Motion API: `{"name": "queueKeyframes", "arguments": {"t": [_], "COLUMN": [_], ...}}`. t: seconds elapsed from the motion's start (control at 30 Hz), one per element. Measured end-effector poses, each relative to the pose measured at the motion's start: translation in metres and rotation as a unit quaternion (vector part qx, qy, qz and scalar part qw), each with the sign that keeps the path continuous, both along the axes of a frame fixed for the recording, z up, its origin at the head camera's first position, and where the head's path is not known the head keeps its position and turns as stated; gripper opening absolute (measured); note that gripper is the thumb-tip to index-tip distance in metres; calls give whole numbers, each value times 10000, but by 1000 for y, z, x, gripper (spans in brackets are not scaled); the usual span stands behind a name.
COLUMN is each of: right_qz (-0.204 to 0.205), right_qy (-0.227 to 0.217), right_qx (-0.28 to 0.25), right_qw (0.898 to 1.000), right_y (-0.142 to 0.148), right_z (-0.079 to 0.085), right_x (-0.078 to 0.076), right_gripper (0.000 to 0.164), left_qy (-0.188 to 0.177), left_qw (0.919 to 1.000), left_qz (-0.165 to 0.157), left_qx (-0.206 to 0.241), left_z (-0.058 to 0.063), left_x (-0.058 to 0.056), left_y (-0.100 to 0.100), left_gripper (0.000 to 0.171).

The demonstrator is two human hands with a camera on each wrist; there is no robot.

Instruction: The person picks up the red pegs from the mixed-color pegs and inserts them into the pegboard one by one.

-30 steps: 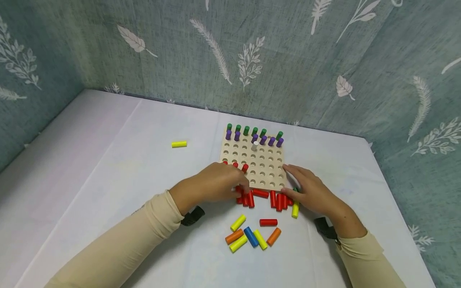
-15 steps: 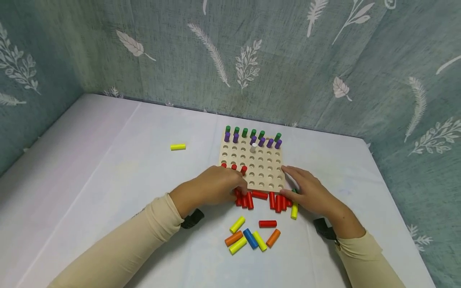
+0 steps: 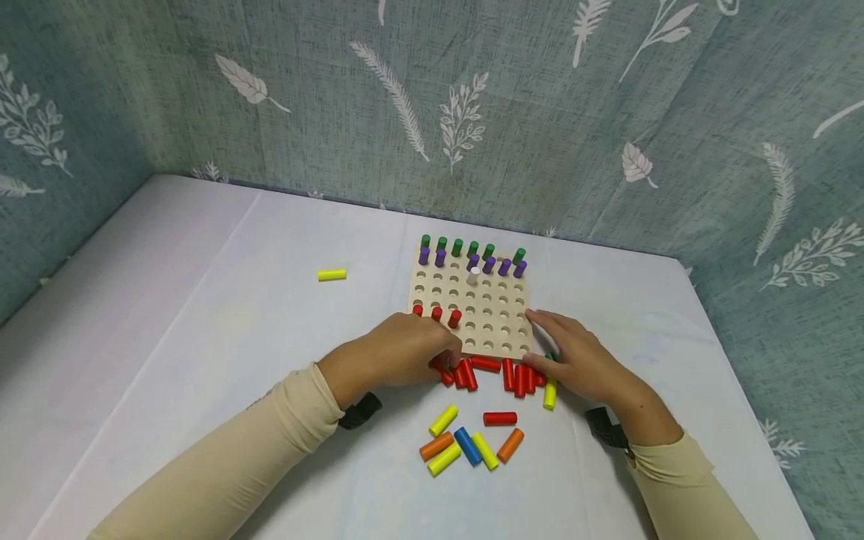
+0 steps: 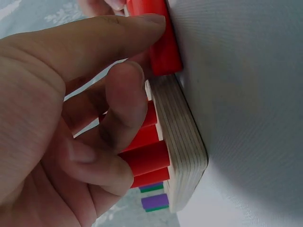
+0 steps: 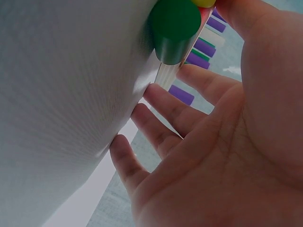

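Observation:
A pale wooden pegboard (image 3: 502, 311) carries green, purple, white and red pegs standing in its holes. At its near left corner, my left hand (image 3: 412, 349) pinches a red peg (image 4: 163, 47) at the head of the row lying along the board's front edge. The left wrist view shows the thumb across that peg, the other fingers curled beside upright red pegs (image 4: 147, 158). Part of the board's corner is hidden under this hand. My right hand (image 3: 583, 360) rests at the board's right side, fingers extended against the edge, thumb near a green peg (image 5: 176, 28).
Several red pegs (image 3: 520, 381) lie in front of the board, a yellow peg (image 3: 550, 396) at their right end. Nearer me lie loose yellow, orange and blue pegs (image 3: 468, 445) and a single red peg (image 3: 499, 418). Another yellow peg (image 3: 331, 275) lies far left.
The red peg at my left fingertips now lies more slanted and shifted slightly left of its neighbours. The right hand keeps its place at the board's edge.

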State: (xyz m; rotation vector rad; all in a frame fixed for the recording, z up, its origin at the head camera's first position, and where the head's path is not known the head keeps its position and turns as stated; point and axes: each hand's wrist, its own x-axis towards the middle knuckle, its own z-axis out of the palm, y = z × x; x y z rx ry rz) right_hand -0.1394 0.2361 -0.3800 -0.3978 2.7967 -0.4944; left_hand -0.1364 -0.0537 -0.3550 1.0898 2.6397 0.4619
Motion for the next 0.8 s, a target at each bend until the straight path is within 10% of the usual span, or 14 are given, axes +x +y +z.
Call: {"name": "queueKeyframes", "arguments": {"t": [0.8], "right_qz": [-3], "right_qy": [-111], "right_qx": [-31], "right_qw": [9999], "right_y": [0], "right_z": [3], "right_x": [-2], "right_gripper": [81], "left_qy": [0], "left_qw": [9999], "left_qz": [24], "left_qx": [109], "left_z": [6], "left_x": [-4], "left_y": [0], "left_gripper": [22]}}
